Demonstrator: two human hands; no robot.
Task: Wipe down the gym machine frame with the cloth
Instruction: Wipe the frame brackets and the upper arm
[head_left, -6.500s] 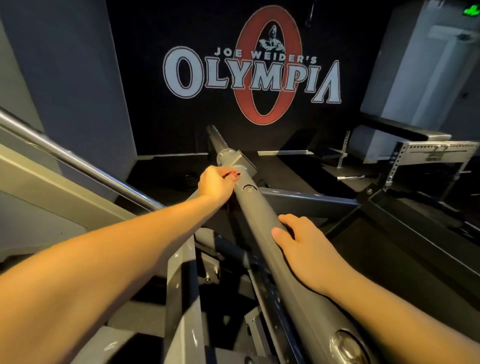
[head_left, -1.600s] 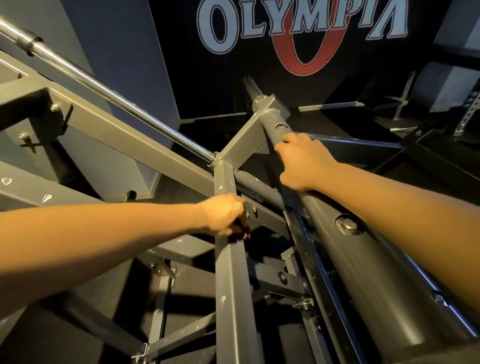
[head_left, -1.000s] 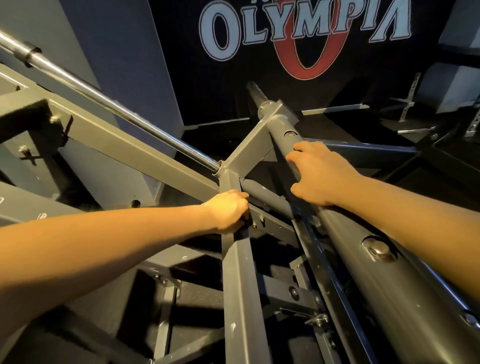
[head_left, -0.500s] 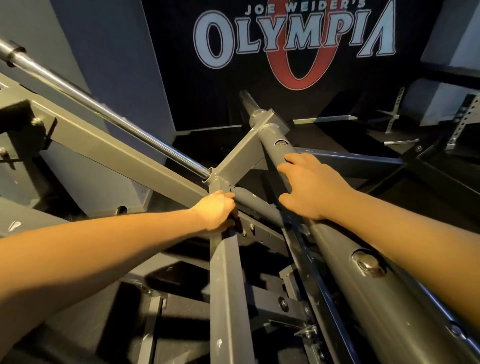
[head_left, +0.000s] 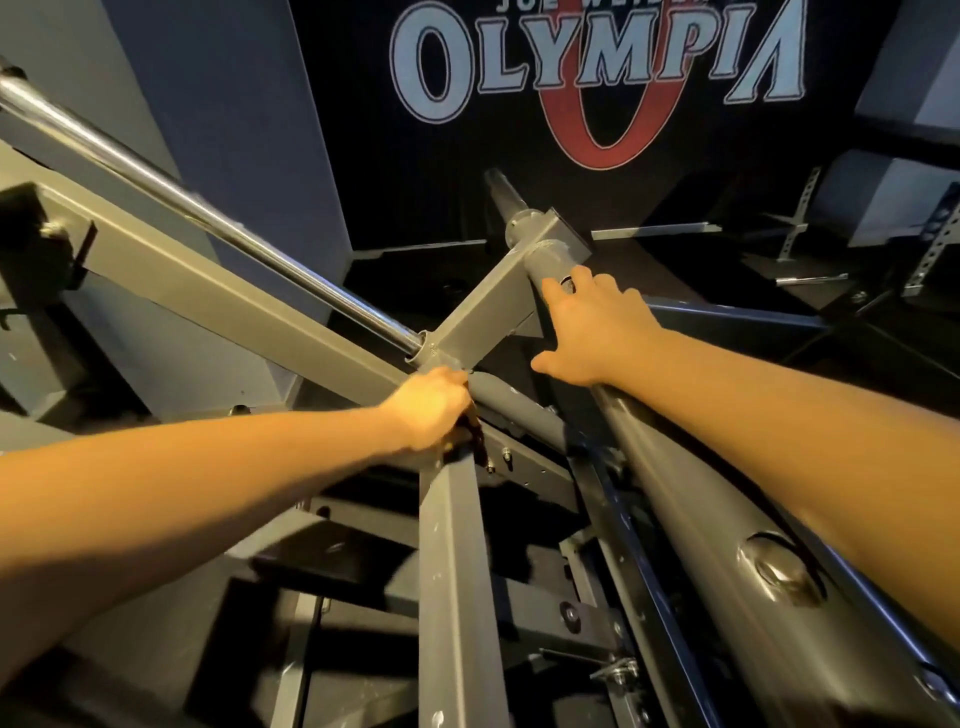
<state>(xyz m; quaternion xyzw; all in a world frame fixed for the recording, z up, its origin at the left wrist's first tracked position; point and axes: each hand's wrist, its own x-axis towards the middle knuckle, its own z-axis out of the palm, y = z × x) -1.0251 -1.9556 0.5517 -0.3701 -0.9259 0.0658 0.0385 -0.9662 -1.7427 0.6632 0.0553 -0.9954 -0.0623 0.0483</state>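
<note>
Dark cloth (head_left: 470, 435), mostly hidden, is being gripped by the curled left hand (head_left: 434, 408) at the grey frame (head_left: 457, 571) junction. Right hand (head_left: 597, 332) is being rested open, fingers spread, on the round tube (head_left: 701, 493). Wiping judged midway: pale specks (head_left: 438, 718) lower down are being left. Painted steel, chrome bar (head_left: 156, 182), black Olympia wall (head_left: 467, 171).

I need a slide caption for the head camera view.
Left hand holds a dark cloth at the frame joint; right hand rests on the round tube.
</note>
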